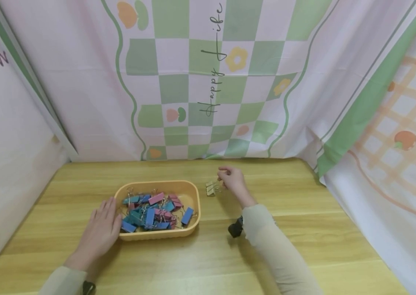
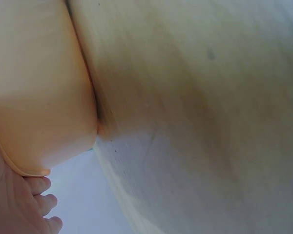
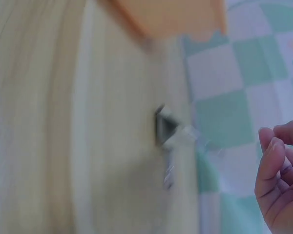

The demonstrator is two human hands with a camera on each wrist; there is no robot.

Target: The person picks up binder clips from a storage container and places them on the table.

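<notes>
My left hand (image 1: 101,226) lies against the left side of a yellow plastic basket (image 1: 194,196), its fingers stretched along the rim. In the left wrist view the fingertips show just past the rim corner of the basket (image 2: 44,97). Inside lie many binder clips (image 1: 150,217) in blue, teal and pink. A pale gold binder clip (image 1: 211,189) sits on the table to the right of the basket. Just beyond it, raised above the table, is my right hand (image 1: 233,180), fingers loosely bent and nothing held. The right wrist view shows this clip (image 3: 166,127) blurred and apart from the fingertips.
Beneath everything is a wood-grain table (image 1: 156,266). A green and white checked curtain (image 1: 208,82) hangs behind its back edge, and printed cloths flank the left and right sides. A black device (image 1: 235,228) is strapped at the right wrist.
</notes>
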